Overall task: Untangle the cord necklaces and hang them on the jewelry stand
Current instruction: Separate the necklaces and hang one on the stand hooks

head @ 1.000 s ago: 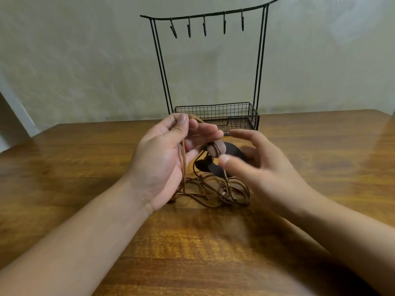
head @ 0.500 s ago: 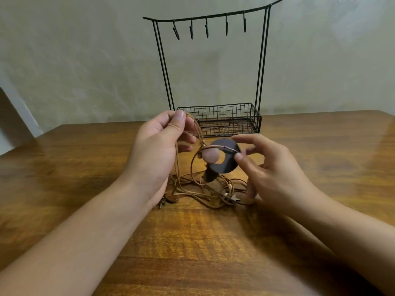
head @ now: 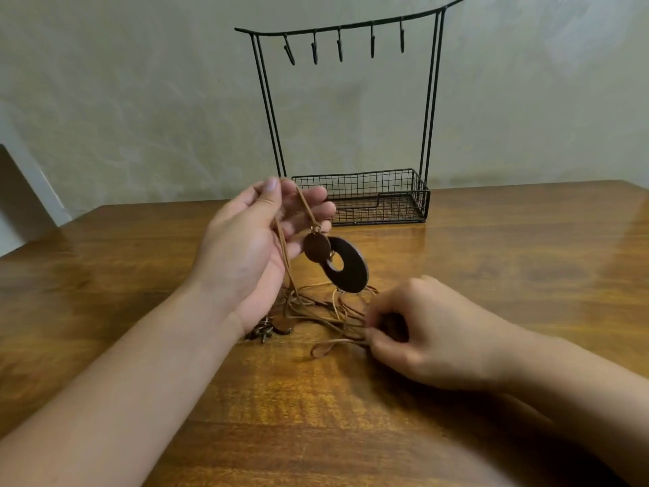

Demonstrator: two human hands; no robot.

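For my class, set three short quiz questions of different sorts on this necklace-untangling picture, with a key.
1. True or false: a necklace already hangs on one of the hooks of the jewelry stand.
2. Multiple choice: the dark ring pendant is (a) lying in the wire basket, (b) dangling from a cord held up by the left hand, (c) flat on the table.
3. Fill in: the right hand pinches cords from the tangle lying on the wooden ____.

Key: 1 false; 2 b; 3 table.
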